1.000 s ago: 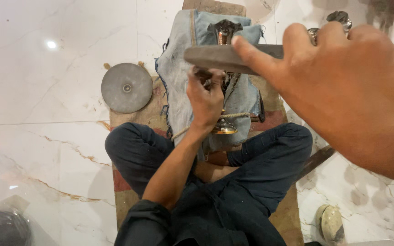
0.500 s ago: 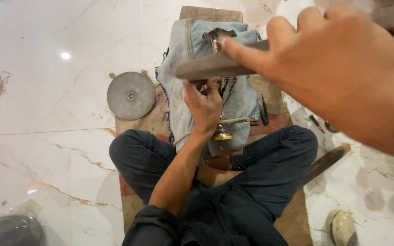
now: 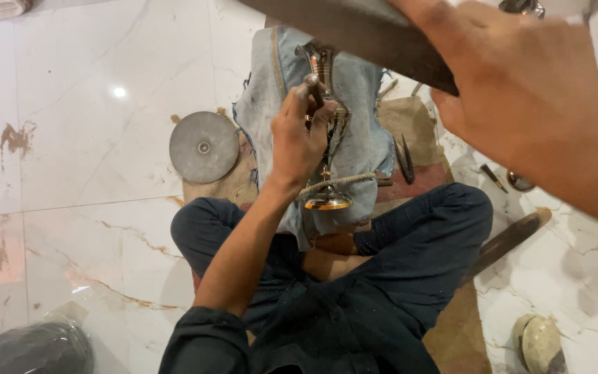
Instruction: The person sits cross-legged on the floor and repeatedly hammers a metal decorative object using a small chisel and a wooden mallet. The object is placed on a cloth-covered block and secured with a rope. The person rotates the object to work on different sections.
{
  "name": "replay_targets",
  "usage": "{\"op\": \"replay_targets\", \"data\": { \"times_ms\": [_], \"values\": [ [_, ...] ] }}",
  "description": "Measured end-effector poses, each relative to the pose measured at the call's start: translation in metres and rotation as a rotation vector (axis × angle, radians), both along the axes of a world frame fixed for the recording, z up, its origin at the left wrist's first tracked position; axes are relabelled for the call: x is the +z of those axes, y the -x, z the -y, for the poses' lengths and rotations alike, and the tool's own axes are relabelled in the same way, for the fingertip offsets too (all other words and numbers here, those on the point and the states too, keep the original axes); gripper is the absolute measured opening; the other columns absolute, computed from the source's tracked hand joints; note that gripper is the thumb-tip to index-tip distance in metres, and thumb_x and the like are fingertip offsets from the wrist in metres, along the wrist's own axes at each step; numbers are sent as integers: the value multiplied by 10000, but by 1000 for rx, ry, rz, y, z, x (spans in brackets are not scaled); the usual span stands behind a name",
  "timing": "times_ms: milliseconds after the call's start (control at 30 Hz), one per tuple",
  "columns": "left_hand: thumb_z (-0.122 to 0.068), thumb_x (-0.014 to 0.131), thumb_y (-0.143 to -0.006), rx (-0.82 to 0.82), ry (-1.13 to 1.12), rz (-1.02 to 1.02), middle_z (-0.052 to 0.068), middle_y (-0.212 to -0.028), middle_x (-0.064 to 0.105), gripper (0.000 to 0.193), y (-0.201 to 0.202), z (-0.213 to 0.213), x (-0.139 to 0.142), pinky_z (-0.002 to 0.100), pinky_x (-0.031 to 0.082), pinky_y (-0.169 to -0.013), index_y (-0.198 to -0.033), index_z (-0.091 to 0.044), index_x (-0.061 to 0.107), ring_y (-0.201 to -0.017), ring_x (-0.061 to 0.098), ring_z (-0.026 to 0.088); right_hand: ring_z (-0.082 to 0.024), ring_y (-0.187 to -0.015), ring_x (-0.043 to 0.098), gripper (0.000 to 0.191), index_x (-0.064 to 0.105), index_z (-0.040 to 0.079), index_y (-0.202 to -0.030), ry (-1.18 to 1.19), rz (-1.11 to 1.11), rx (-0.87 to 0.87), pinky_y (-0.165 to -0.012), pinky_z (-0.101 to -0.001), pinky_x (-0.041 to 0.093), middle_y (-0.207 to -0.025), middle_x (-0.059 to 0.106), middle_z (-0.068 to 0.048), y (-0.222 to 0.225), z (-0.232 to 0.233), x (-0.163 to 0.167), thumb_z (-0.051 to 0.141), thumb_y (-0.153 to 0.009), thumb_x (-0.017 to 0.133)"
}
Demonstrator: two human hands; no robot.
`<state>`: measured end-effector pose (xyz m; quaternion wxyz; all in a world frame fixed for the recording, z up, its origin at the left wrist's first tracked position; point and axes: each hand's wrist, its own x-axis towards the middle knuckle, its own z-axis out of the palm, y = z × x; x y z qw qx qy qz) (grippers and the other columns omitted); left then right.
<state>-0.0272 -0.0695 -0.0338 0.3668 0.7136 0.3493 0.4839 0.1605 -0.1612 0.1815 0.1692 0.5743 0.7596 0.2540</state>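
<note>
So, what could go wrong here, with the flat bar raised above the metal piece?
1. The right hand holds the flat metal bar high, directly over the left hand; a missed stroke could hit its fingers.
2. The brass piece lies on denim cloth, held by one hand and a cord; it might slip.
3. Loose tools lie near the knee.
</note>
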Motion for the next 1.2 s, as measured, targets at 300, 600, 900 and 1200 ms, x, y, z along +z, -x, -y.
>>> {"op": "replay_targets", "data": {
  "times_ms": [300, 600, 900, 1200],
  "values": [
    [-49, 724, -1002, -156, -119, -111, 120, -1040, 640, 364, 6, -10, 9, 374, 574, -745, -1320, -51, 546, -897, 716, 228, -199, -603, 657, 735, 407, 243, -1631, -85, -253, -26, -529, -305, 526, -900, 659, -84, -7, 8, -21, 175, -974, 729],
    [-58, 731, -993, -251, -201, -235, 158, -1052, 645, 356, 8, -13, 8, 430, 566, -745, -1302, -51, 554, -887, 690, 307, -256, -872, 749, 704, 289, 205, -1617, -158, -864, -198, -739, -353, 640, -1120, 705, -153, -48, 36, -109, 184, -1046, 700],
    [-108, 691, -1001, -523, 22, -380, 141, -1115, 736, 489, 7, -67, 20, 405, 622, -848, -1436, -77, 471, -971, 769, 256, -456, -840, 703, 873, 313, 190, -1631, 155, -1002, -666, -806, -539, 569, -943, 717, -291, -24, 67, -182, 269, -885, 762],
    [-105, 737, -978, -665, -191, -490, 178, -1163, 709, 511, 2, -73, 31, 471, 558, -891, -1425, -49, 494, -1027, 714, 346, -276, -919, 738, 600, 422, 7, -1436, -361, -1624, -555, -850, -402, 627, -1122, 685, -148, -64, 71, -189, 192, -1038, 832]
  ]
}}
